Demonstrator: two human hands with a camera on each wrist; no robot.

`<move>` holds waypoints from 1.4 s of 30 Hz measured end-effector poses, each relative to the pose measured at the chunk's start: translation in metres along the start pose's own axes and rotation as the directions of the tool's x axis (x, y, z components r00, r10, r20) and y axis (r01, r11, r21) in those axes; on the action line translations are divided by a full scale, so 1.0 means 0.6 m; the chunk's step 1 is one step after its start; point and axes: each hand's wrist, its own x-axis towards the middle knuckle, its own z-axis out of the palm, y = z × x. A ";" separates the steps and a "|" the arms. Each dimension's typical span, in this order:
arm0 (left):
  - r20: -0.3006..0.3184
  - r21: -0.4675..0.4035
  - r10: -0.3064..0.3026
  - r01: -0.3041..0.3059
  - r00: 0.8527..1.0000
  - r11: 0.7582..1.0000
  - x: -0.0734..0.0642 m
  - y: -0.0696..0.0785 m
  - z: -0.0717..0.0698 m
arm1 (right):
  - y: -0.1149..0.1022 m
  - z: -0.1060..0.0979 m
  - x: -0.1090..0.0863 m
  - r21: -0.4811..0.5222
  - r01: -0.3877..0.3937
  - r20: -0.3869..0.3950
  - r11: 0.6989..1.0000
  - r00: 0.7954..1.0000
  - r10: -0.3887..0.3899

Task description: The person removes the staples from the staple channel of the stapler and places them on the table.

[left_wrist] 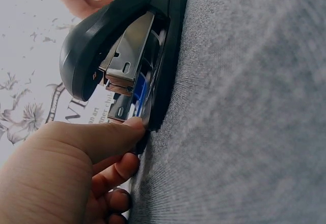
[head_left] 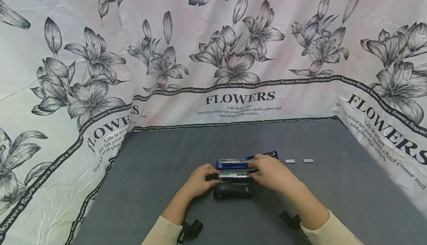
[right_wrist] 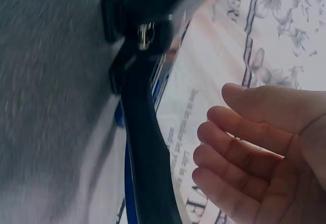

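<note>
A black stapler lies swung open in the middle, its silver magazine exposed. My left hand pinches its left end between thumb and fingers, low by the table in the left wrist view. Beside its right end is my right hand. In the right wrist view that hand's fingers are loosely bent and apart from the black handle, which is folded back. Closest to me sits a second black stapler, top down over its base. Behind the middle one lies an opened blue stapler, partly hidden by my right hand.
Two small staple strips lie to the right of the blue stapler on the grey tabletop. A flower-printed cloth stands around the table's back and sides.
</note>
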 end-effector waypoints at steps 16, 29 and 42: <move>-0.003 -0.014 -0.003 0.003 1.000 1.000 0.003 0.001 0.003 | -0.027 0.060 0.039 -0.030 0.031 0.041 0.999 0.999 -0.030; 0.006 -0.020 -0.007 0.007 1.000 1.000 0.004 0.004 -0.003 | -0.040 0.084 0.048 0.011 -0.153 -0.039 0.988 0.987 0.153; 0.001 -0.013 -0.001 0.001 1.000 1.000 0.001 -0.002 0.000 | -0.033 0.092 0.061 0.150 -0.205 -0.078 0.967 0.973 0.218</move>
